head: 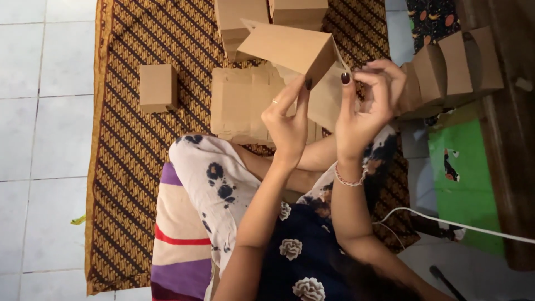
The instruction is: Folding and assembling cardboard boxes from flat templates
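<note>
A: Cardboard, plain brown, half folded: the brown cardboard box blank (290, 47) is up in the air between both hands, one flat panel tilted, a crease running down toward the fingertips.

B: Who holds it where?

A: The left hand (287, 120) pinches its lower edge, thumb and forefinger pressed together on the card, a ring on one finger. The right hand (365, 106) grips the corner just beside that, fingers curled over and clenched on the flap, dark polish on the nails, a beaded bracelet (350, 181) at the wrist.

B: And the arms?

A: Both forearms rise from the lap, wrists bent back, hands near each other but not touching.

B: What lies past the fingers?

A: Directly beneath them, a stack of flat brown cardboard blanks (241, 103) on the brown patterned woven mat (134, 150). Beyond the fingertips, two more stacks of cardboard (242, 19). Well out from the left hand's knuckles, one small finished brown cardboard cube (158, 88) stands alone. Just off the right hand's fingers, a row of folded brown boxes (451, 67) leans together, touching one another.

B: Below the wrists?

A: A white cloth with dark blotches (212, 173) over the knees, and a striped cushion (178, 245).
</note>
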